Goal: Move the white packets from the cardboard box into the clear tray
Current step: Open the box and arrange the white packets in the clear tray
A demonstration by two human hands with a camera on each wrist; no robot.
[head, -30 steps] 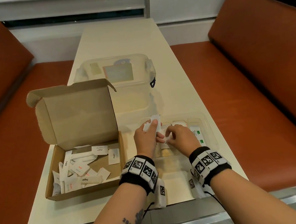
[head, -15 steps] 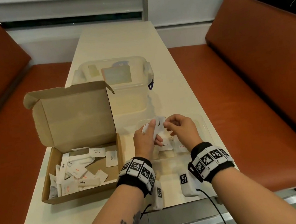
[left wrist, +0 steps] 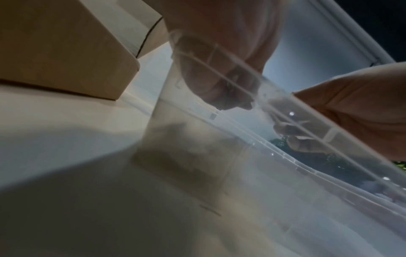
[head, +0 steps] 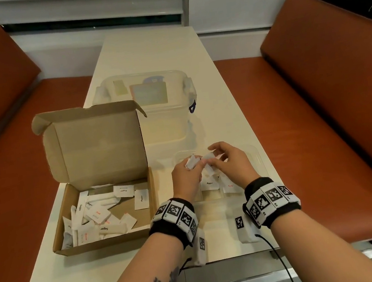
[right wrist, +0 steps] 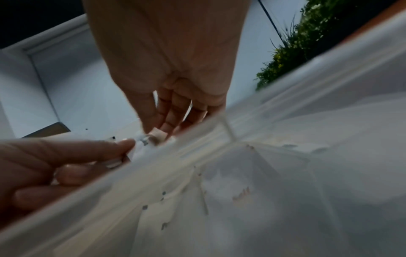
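Above the clear tray (head: 260,160), the left hand (head: 186,178) and right hand (head: 230,162) pinch white packets (head: 192,162) between curled fingers (head: 214,147), tray compartments directly below.

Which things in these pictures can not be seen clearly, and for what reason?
- Head view: how many packets the left hand holds; its fingers cover them.
- Head view: the clear tray floor under both hands.
- Left wrist view: tray contents, blurred behind its wall.
- Right wrist view: the print on packets, smeared by blur.
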